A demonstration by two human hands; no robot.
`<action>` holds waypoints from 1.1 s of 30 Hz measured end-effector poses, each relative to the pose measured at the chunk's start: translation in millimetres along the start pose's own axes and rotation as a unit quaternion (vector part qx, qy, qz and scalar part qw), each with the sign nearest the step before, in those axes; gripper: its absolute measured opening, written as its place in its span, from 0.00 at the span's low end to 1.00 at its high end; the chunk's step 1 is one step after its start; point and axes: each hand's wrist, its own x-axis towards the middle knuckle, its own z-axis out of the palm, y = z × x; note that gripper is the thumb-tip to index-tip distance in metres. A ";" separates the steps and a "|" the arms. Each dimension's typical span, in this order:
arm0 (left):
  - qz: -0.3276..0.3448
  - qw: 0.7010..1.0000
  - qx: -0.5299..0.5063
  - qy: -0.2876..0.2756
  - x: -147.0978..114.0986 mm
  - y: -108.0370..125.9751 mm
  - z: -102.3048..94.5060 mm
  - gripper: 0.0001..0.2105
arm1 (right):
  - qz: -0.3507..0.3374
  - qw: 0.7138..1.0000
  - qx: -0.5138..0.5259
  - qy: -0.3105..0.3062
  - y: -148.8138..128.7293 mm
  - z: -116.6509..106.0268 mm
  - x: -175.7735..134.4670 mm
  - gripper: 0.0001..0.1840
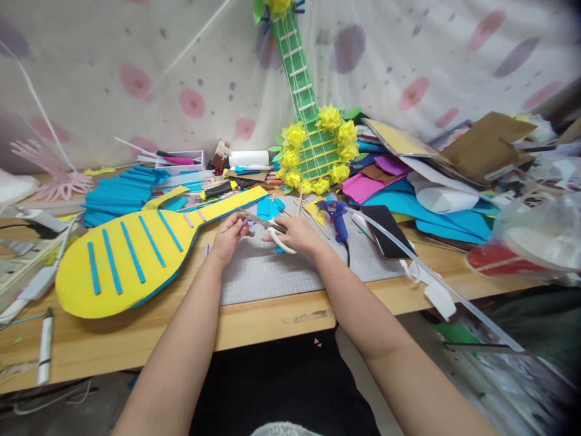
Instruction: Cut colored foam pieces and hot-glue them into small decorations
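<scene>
My right hand [295,233] grips white-handled scissors [282,240], whose blades point left toward my left hand [229,236]. The fingers of my left hand pinch a small purple piece [246,223], close to the scissor tips. Both hands are above a grey cutting mat [267,278]. To the left lies a yellow guitar-shaped cutout [122,260] with blue strips across its body and small purple strips near its neck. Blue paper scraps [270,208] rest on the mat just beyond my hands.
A blue glue gun [334,218] with a long clear glue stick [436,278] lies right of my hands, beside a black phone [388,232]. A green guitar with yellow flowers [313,145] leans at the back. Coloured paper [408,200] is piled right; a marker [45,348] lies front left.
</scene>
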 end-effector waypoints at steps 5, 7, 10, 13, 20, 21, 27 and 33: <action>0.013 1.000 0.010 0.011 0.6 0.1 1.6 0.10 | 0.014 1.000 0.001 0.010 -1.1 -1.4 0.6 0.26; 0.021 0.999 0.027 0.024 0.9 -0.4 2.0 0.11 | 0.029 0.999 0.019 0.020 -0.9 -1.5 1.1 0.25; 0.027 0.996 0.070 0.046 0.9 -1.0 2.6 0.12 | 0.078 0.993 0.073 0.040 1.5 2.1 4.2 0.22; 0.014 0.989 0.138 0.055 0.1 -1.2 4.4 0.15 | 0.108 0.971 0.212 0.041 3.1 10.0 9.1 0.20; -0.016 0.988 0.154 0.019 -2.5 -4.5 13.2 0.15 | 0.054 0.854 0.515 -0.052 -10.9 20.7 10.4 0.25; -0.017 0.992 0.127 0.018 -3.0 -4.7 14.8 0.15 | 0.057 0.849 0.523 -0.054 -12.6 20.1 9.7 0.25; -0.009 0.996 0.085 -0.001 -3.3 -8.9 21.9 0.12 | 0.078 0.840 0.536 -0.041 -14.3 16.6 9.3 0.23; 0.096 0.967 0.220 0.082 0.8 -18.8 13.5 0.09 | 0.110 0.952 0.284 0.019 -6.6 13.5 9.2 0.22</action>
